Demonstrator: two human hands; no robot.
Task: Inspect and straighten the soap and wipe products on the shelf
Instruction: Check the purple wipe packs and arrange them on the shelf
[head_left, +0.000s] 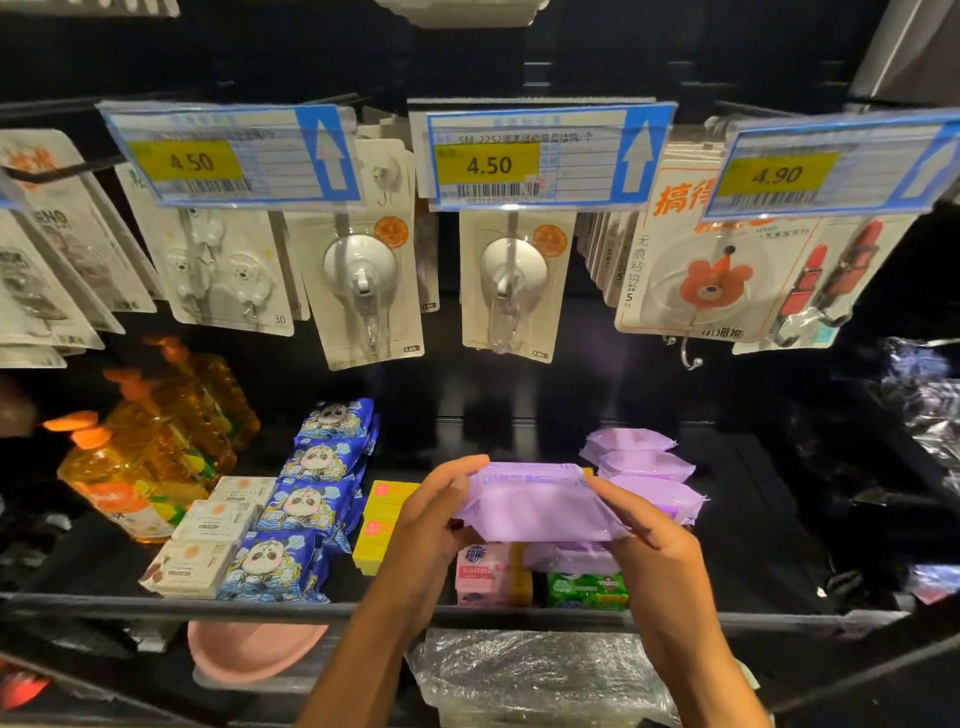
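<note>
A purple wipe pack (540, 506) is held above the black shelf (363, 608). My left hand (436, 519) grips its left end and my right hand (649, 530) grips its right end. Behind it a row of purple wipe packs (641, 462) runs toward the back. Under the held pack lie another purple pack (571, 558), a pink soap box (483, 574) and a green soap pack (587, 590). Yellow soap boxes (382, 519) sit to the left of my hands. Blue panda wipe packs (306, 504) and white soap boxes (208, 545) form two rows further left.
Orange pump bottles (145, 457) stand at the shelf's left. Carded hooks (363, 291) hang on pegs above, behind price tags (530, 156). A pink dish (249, 649) and a clear plastic-wrapped bundle (535, 675) sit on the level below. Crinkled foil packs (924, 405) are at the right.
</note>
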